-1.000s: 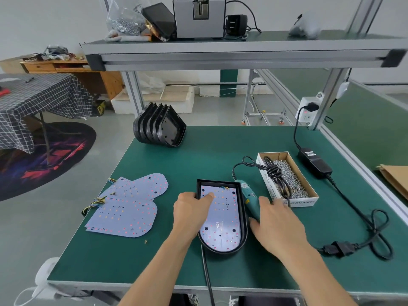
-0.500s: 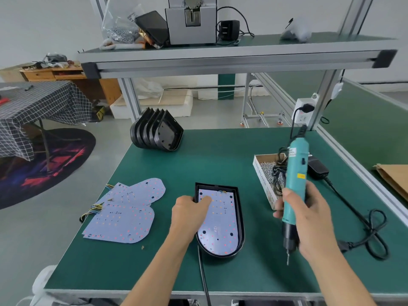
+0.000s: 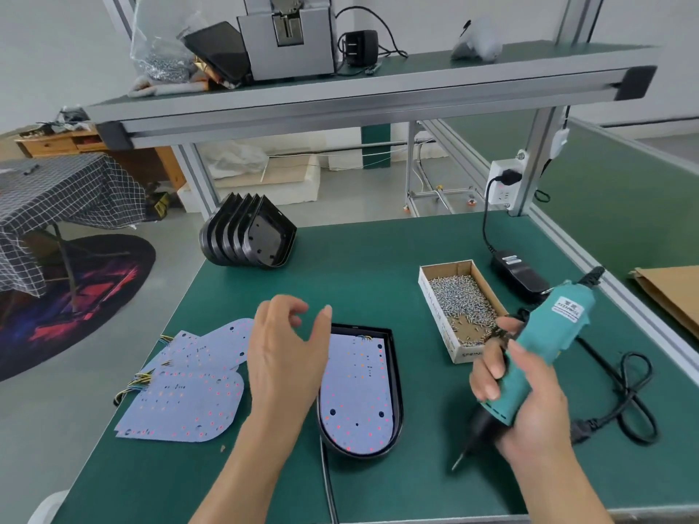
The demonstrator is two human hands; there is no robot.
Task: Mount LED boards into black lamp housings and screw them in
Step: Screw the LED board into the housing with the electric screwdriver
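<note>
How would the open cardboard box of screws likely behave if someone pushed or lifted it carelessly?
The cardboard box is heaped with small metal screws, so it is probably heavy for its size and would slide rather than tip. It has no lid, so a tilted lift would likely spill them. Its thin walls may flex.

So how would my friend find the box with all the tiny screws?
Look at the green workbench, on its right side, just past the right hand. The screw box is a small open cardboard tray, the only thing there heaped with shiny silver bits.

Green surface [image 3: 378, 281]: housing stack [image 3: 247, 238] far-left corner, LED boards [image 3: 189, 387] left edge, screw box [image 3: 459, 308] right, loaded housing [image 3: 359, 391] near edge.
</note>
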